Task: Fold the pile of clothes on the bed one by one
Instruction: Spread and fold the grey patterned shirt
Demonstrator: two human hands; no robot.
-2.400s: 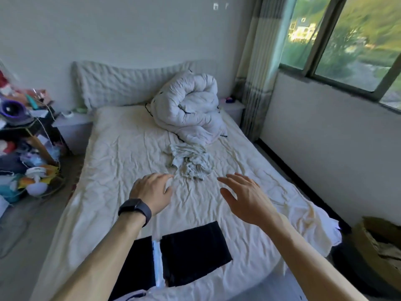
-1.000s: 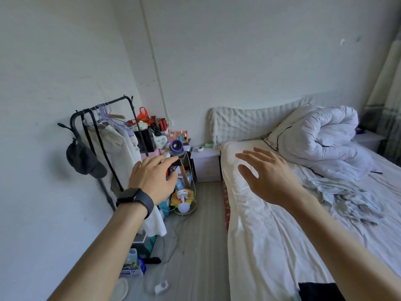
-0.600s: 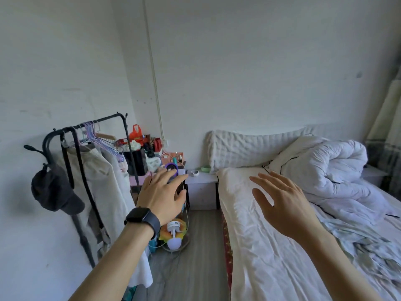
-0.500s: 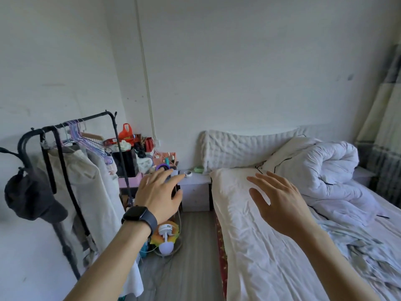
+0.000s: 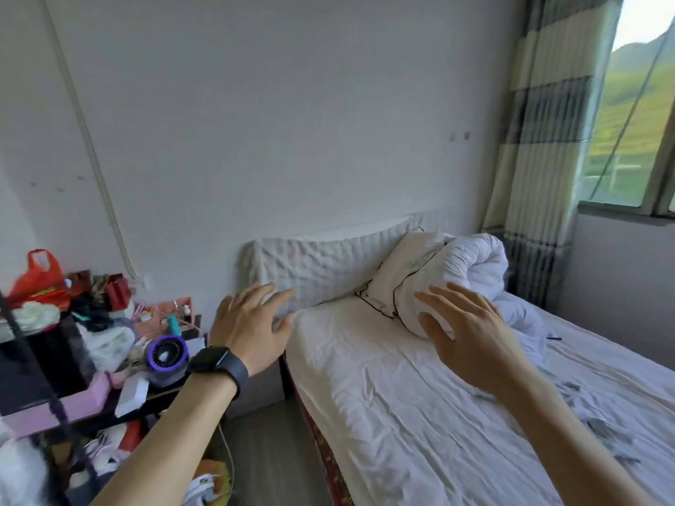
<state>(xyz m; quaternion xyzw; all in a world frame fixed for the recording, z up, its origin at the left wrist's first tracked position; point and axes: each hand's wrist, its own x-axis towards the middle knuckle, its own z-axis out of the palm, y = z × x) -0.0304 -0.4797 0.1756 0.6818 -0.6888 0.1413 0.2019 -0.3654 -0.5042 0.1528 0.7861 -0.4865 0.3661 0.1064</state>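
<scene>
One wrinkled bed (image 5: pixel 383 396) beside a cluttered shelf (image 5: pixel 78 403).

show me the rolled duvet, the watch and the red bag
rolled duvet (image 5: pixel 480 262), head view, on its outer roll
watch (image 5: pixel 209 359), head view, on its dark face
red bag (image 5: pixel 36 277), head view, on its middle

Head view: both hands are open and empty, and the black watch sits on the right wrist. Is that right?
Not quite. The head view shows the black watch on the left wrist, not the right. The rest stands: the left hand and the right hand are both open and hold nothing.
</scene>
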